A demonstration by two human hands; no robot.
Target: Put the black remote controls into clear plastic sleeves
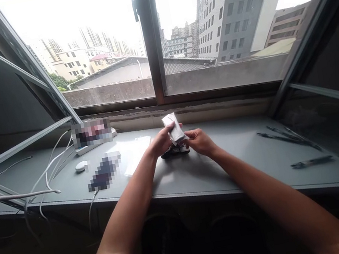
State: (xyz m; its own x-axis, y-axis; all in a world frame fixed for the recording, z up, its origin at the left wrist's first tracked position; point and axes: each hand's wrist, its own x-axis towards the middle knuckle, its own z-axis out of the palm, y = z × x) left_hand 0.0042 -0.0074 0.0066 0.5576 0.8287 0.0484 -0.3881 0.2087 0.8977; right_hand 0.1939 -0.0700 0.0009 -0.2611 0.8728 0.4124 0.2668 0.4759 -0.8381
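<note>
A small white packet [175, 129], wrapped in what looks like thin plastic, is held up over the grey table. My left hand [160, 141] grips its left side, the thumb lying across the front. At the packet's lower right corner, my right hand [201, 141] pinches the edge between thumb and fingers. Directly below, a dark object with a black-and-white pattern [175, 150] rests on the table, partly covered by the hands and packet; its kind I cannot make out.
The grey table [247, 157] runs along a window. To the left lie white cables [46, 175], a power strip [84, 150], a round white item [80, 166], a blurred-out dark object [104, 173] and a pale sheet [136, 152]. Black cables [289, 136] and a dark slim item [311, 162] lie right.
</note>
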